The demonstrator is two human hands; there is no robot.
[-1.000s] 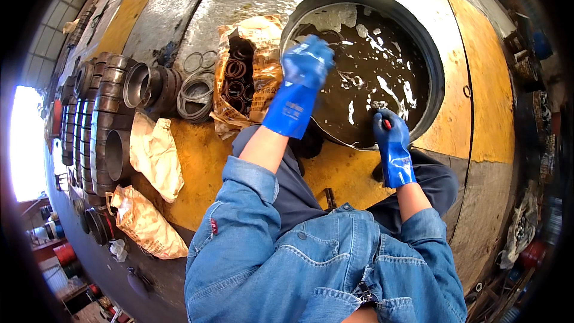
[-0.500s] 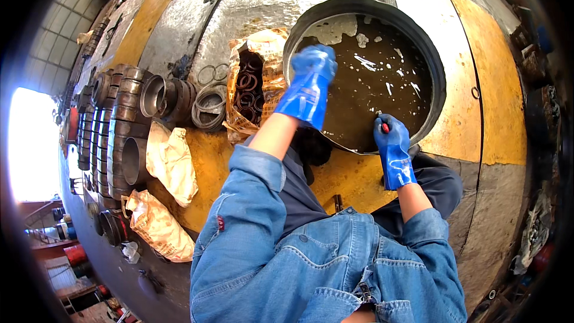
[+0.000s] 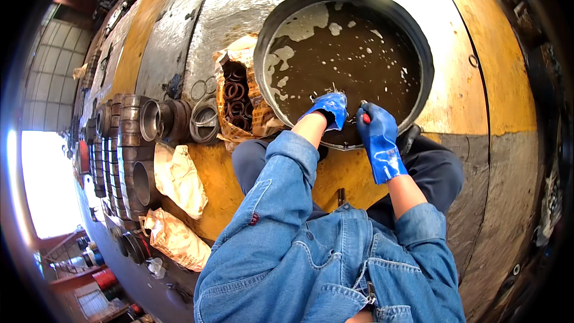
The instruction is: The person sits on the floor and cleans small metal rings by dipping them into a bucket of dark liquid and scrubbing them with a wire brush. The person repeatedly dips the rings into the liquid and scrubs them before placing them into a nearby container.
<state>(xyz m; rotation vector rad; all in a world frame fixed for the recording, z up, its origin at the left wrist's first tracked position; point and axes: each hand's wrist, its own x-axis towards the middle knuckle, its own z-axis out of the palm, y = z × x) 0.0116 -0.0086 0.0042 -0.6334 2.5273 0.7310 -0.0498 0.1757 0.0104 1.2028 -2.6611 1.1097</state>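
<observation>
A large round dark tub (image 3: 426, 54) of murky brown liquid (image 3: 359, 66) with pale foam stands in front of me. My left hand (image 3: 329, 109), in a blue rubber glove, reaches down at the tub's near side. Its fingers are under the liquid's surface, so their shape is hidden. Close beside it, over the near rim, my right hand (image 3: 378, 128), in a matching glove, is closed around a red-handled tool (image 3: 366, 118). Only a little of the red handle shows, and I cannot make out the tool's kind.
Left of the tub stands an open paper sack (image 3: 263, 116) of dark rings (image 3: 235, 91). Loose metal rings (image 3: 204, 121) and rows of metal cylinders (image 3: 130, 143) lie farther left. Two crumpled paper bags (image 3: 179, 179) rest near my left elbow. A small ring (image 3: 473, 60) lies right of the tub.
My left hand has come down from above the tub's left side to the liquid at its near side, beside my right hand. The right hand keeps its grip, and the view has shifted.
</observation>
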